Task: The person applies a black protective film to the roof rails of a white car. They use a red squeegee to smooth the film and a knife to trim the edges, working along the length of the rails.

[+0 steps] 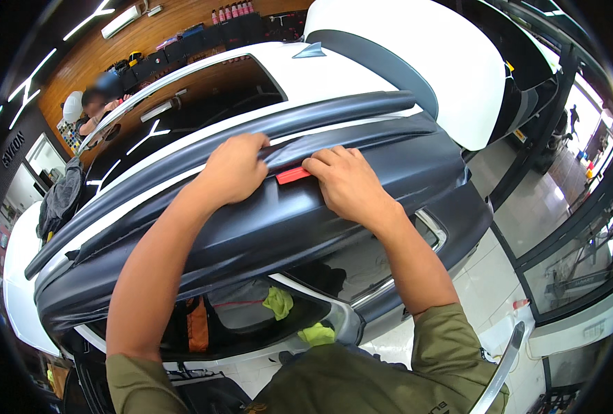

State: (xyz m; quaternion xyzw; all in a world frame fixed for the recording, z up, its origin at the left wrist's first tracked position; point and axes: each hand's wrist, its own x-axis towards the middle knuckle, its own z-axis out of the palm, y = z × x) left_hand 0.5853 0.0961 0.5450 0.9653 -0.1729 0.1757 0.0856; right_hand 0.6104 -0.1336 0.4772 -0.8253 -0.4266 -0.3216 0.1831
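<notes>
The left hand [239, 168] curled at the upper edge of the dark film [420, 162], its hold unclear; rightward, the red squeegee [292, 175] lay against the film, lengthwise along that edge; the right hand [351, 183], nearer, gripped its right end.

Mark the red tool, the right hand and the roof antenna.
Red tool [292, 176], head view: its flat face.
Right hand [351, 182], head view: back of hand.
Roof antenna [310, 52], head view: its side.

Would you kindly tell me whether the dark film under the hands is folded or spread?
Spread, not smooth: the dark film drapes along the white car, visibly creased.
</notes>
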